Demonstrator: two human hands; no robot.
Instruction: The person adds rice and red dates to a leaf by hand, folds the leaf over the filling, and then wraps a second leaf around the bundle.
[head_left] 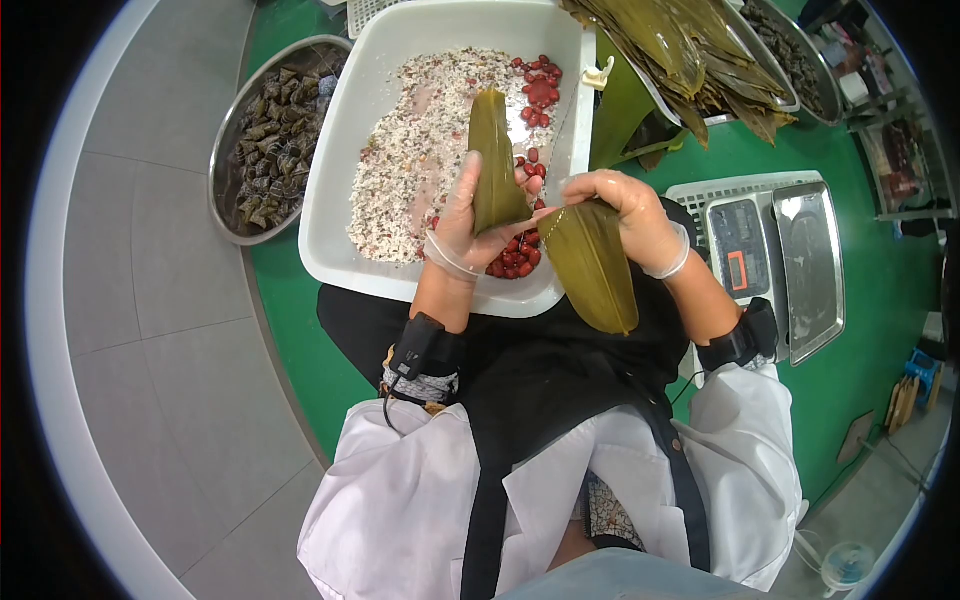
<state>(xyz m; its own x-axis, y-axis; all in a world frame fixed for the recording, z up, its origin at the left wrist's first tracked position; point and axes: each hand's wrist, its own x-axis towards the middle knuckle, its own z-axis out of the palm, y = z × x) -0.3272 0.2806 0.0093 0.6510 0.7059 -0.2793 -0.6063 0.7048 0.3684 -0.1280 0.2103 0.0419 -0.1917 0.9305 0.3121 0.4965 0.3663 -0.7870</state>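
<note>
Both my hands wear thin clear gloves over the near right part of a white tub. My left hand grips a green bamboo leaf, its tip end pointing up and away over the rice. My right hand pinches the upper edge of a wide leaf part that hangs down toward my lap. The two hands nearly meet where the leaf parts come together; the fingers partly hide this spot. Below in the tub lie a rice and bean mix and red dates.
On the left stands a steel bowl of small wrapped dumplings. A tray of stacked leaves is at the top right, with another steel bowl beyond it. A scale with a steel pan sits right, on a green surface.
</note>
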